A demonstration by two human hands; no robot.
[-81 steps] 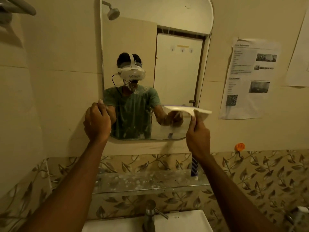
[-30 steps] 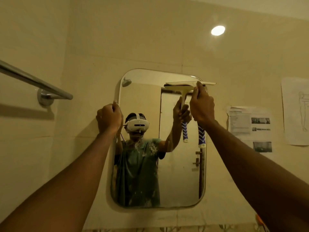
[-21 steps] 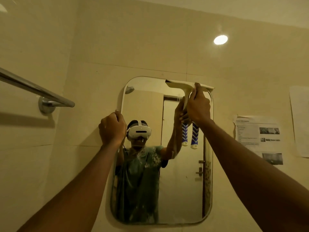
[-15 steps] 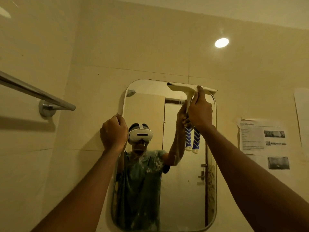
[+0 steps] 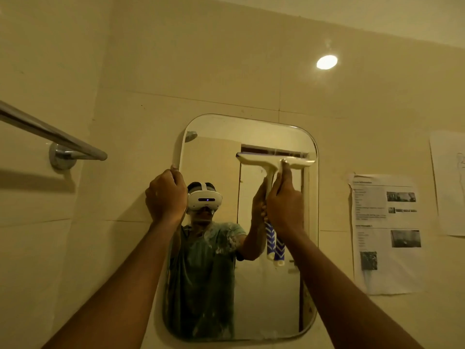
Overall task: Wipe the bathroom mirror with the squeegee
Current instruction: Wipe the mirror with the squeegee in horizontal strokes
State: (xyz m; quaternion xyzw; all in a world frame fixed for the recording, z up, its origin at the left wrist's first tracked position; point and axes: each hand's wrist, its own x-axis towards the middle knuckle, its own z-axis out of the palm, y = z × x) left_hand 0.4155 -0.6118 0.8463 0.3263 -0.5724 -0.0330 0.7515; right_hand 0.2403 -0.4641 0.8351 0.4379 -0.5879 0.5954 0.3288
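Squeegee [image 5: 274,162] gripped in my right hand [image 5: 284,207], blade flat against mirror [image 5: 214,157] upper right, my left hand [image 5: 164,197] fingers curled round mirror's left edge.

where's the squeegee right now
In the head view the squeegee is pressed to the upper right part of the mirror, blade level just below the top edge, gripped by the right hand; the left hand grips the mirror's left edge.

Towel rail [image 5: 47,133] cut off at left edge. Far-right paper sheet [image 5: 450,182] clipped by frame. Print on notice [image 5: 385,230] too small to read. Right hand [image 5: 284,205] hides middle of squeegee [image 5: 274,162] handle. Both forearms run out bottom edge.
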